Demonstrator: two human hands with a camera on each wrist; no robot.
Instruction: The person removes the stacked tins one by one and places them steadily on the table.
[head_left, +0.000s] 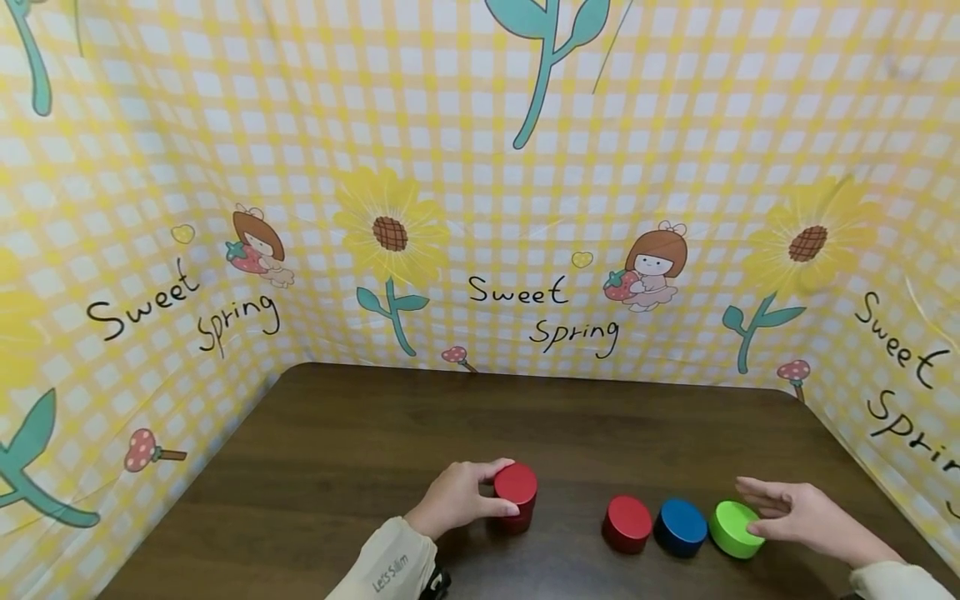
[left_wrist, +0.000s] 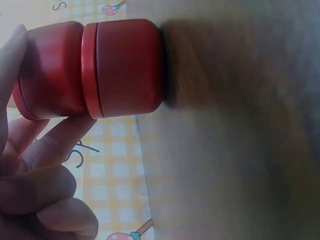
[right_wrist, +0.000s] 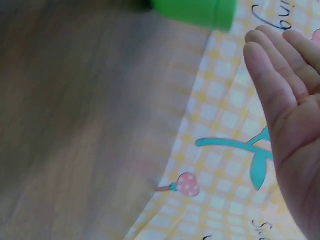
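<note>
While the left hand (head_left: 456, 498) grips the upper red puck (head_left: 515, 484) between thumb and curled fingers, that puck sits stacked on a second red puck (head_left: 517, 523) on the wooden table (head_left: 360, 442). At 3 o'clock from the stack lie a red disc (head_left: 627, 523), a blue disc (head_left: 681, 527) and a green disc (head_left: 735, 528) in a row. The right hand (head_left: 798, 515), fingers straight and relaxed, holds nothing; its thumb appears to touch the green disc.

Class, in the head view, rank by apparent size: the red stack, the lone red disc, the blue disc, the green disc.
1. Two-piece red cylinder stack, taller.
2. Lone red disc, blue disc and green disc look alike; no ranking.
</note>
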